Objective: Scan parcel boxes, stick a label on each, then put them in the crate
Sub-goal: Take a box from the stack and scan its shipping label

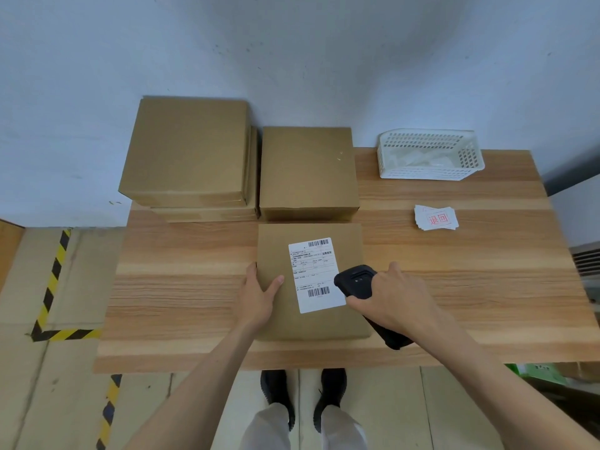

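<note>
scanner held over the labelled parcel box at the near middle of the table.

the parcel box lies flat on the wooden table, its white shipping label facing up. the left hand rests on the box's left edge, fingers nearly straight, thumb on top. the right hand grips a black handheld scanner with curled fingers, its head just over the label's right edge. two stacks of plain boxes stand just beyond. a white basket sits far right, with a pile of red-printed stickers nearer.
</note>
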